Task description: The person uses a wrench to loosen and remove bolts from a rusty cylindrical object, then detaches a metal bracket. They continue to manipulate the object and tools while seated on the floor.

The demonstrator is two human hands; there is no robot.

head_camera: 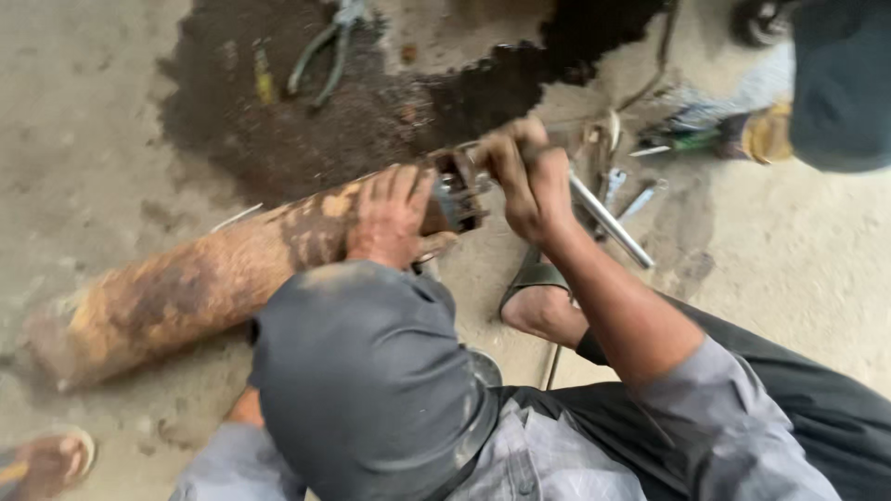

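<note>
Cylinder (195, 288) lying on floor (798, 269), pliers (325, 56) behind it, spanners (631, 199) to its right

No packages, labels, signs or screens show in this view.

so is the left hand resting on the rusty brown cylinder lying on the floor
Yes, the left hand lies palm down, fingers spread, on the upper end of the rusty brown metal cylinder, next to its dark metal end fitting.

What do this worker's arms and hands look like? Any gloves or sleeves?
No gloves: the left hand and right hand are bare and smeared with dark grime. The right forearm is bare, with a grey shirt sleeve pushed up past the elbow. The left arm is mostly hidden.
</note>
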